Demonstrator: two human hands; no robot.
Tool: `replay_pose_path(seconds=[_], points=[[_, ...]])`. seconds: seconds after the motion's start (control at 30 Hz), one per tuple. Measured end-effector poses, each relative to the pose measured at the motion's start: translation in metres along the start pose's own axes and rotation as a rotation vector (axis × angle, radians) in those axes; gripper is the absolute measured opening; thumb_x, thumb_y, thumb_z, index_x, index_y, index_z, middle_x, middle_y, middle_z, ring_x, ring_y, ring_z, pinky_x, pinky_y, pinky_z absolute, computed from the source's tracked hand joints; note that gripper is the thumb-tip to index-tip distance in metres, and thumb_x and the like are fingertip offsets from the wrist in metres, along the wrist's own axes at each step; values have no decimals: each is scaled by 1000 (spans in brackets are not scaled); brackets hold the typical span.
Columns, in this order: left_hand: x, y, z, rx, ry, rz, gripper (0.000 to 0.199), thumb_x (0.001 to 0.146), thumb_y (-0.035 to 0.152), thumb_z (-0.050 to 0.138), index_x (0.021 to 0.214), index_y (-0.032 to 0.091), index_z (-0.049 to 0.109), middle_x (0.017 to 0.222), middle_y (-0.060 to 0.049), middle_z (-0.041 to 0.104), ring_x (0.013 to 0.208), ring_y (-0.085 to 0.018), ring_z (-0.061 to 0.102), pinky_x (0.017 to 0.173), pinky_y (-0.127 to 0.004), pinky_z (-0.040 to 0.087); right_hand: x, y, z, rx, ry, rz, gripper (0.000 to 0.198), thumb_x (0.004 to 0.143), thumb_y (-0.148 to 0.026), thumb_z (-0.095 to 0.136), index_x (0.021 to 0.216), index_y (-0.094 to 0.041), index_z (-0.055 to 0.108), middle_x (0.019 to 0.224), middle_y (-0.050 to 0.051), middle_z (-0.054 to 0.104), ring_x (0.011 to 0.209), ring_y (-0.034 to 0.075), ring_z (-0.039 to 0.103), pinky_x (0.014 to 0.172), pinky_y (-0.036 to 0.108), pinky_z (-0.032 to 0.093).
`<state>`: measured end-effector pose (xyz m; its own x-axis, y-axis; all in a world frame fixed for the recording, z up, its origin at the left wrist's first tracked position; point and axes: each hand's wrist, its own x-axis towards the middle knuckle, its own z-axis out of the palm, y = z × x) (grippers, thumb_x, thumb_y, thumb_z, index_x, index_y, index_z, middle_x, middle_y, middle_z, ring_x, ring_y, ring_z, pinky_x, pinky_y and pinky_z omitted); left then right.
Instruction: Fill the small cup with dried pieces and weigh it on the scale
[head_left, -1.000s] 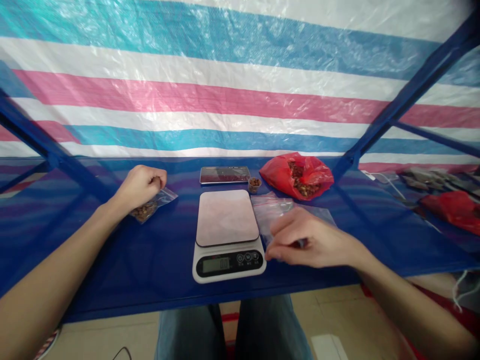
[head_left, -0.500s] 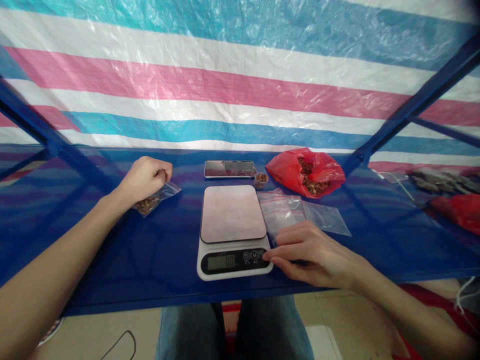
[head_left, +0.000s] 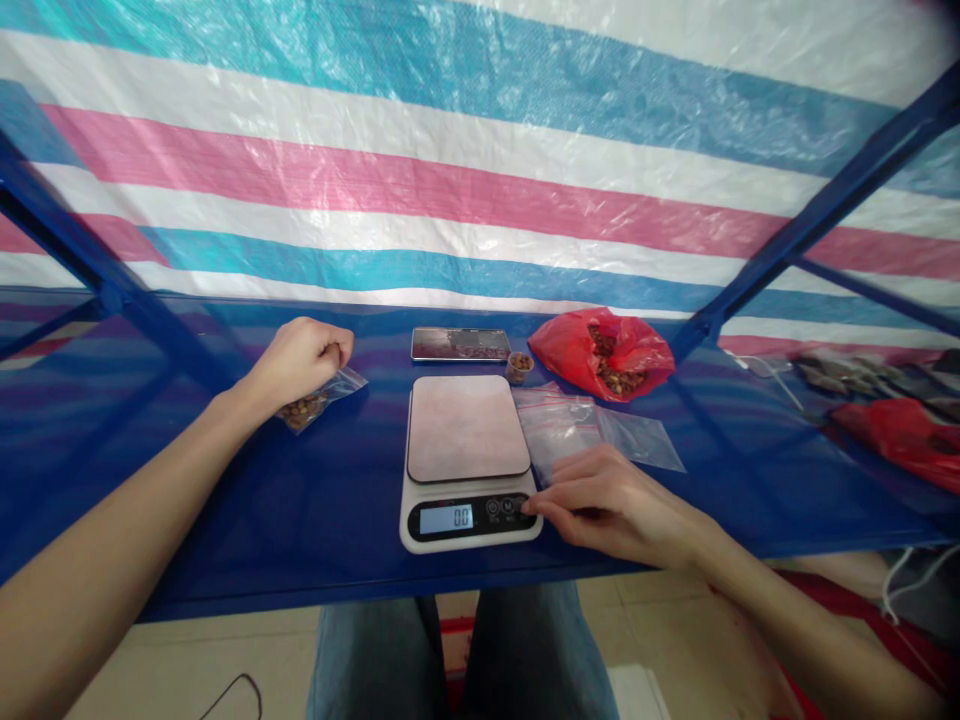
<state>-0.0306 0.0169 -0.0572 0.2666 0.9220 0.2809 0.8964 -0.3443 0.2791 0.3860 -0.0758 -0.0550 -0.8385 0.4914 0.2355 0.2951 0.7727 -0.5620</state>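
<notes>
The right hand (head_left: 607, 500) lies flat near the lower centre of the frame, its fingertip touching the buttons of the kitchen scale (head_left: 469, 462); it grasps nothing. The display is lit and the plate of the scale is bare, so weighing seems not yet begun. The left hand (head_left: 300, 358), at the centre left, is clenched on the top of a small filled bag (head_left: 319, 400) that rests on the blue bench (head_left: 300, 510). Empty bags (head_left: 592, 425) lie just beside the scale, and a red bag (head_left: 607, 355) of brown pieces sits behind them. The scale stands near the front edge; open room stays between it and the left hand.
</notes>
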Motion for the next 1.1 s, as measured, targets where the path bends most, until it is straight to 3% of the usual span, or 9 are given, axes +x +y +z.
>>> replay_pose_path(seconds=[0.1, 0.23, 0.3, 0.4, 0.53, 0.8, 0.93, 1.1], points=[[0, -1, 1, 4, 2, 15, 22, 72, 16, 41, 57, 20, 58, 59, -1, 61, 59, -17, 58, 64, -28, 36, 12, 4, -15, 31, 118, 4, 34, 106, -29, 56, 85, -16, 80, 58, -1, 57, 50, 9, 48, 51, 25, 33], [0, 0, 0, 5, 7, 8, 22, 72, 17, 41, 57, 21, 57, 59, -1, 62, 60, -18, 60, 64, -28, 36, 40, 36, -51, -163, 366, 131, 40, 106, -33, 57, 76, -16, 76, 59, 0, 60, 53, 12, 51, 56, 27, 39], [-1, 1, -1, 6, 8, -3, 22, 71, 18, 41, 57, 21, 57, 59, -1, 63, 60, -18, 60, 64, -29, 36, 55, 60, -66, -209, 387, 130, 21, 100, -33, 65, 103, -18, 80, 84, 4, 74, 74, 18, 66, 73, 30, 51], [-1, 0, -2, 19, 6, -23, 22, 71, 18, 40, 57, 21, 58, 60, -1, 63, 60, -17, 59, 63, -28, 36, 71, 90, -73, -235, 305, 174, 58, 89, -35, 78, 144, -23, 64, 118, 9, 77, 102, 27, 72, 94, 41, 55], [-1, 0, -4, 35, 2, -27, 22, 71, 18, 40, 57, 21, 58, 60, 0, 63, 59, -17, 58, 63, -28, 36, 78, 106, -63, -214, 185, 208, 82, 83, -35, 84, 157, -26, 49, 122, 8, 77, 108, 29, 72, 102, 49, 54], [1, 2, -2, 6, 4, -6, 22, 69, 19, 41, 57, 21, 59, 59, -1, 64, 60, -18, 60, 62, -28, 37, 83, 99, -61, -110, 166, 210, 75, 89, -31, 78, 156, -20, 48, 108, 8, 80, 103, 27, 75, 106, 48, 52], [0, 1, -1, -4, 16, 4, 23, 69, 18, 41, 58, 22, 60, 59, -1, 64, 59, -18, 60, 62, -28, 37, 89, 74, -65, -53, 256, 175, 70, 87, -32, 80, 151, -21, 55, 108, 7, 80, 105, 26, 74, 109, 48, 50], [0, 0, 0, -8, 26, 15, 23, 69, 17, 41, 58, 21, 61, 60, -2, 65, 59, -18, 61, 63, -29, 37, 91, 32, -54, 16, 156, 65, 59, 88, -33, 81, 144, -25, 62, 119, 7, 78, 121, 26, 70, 113, 47, 47]])
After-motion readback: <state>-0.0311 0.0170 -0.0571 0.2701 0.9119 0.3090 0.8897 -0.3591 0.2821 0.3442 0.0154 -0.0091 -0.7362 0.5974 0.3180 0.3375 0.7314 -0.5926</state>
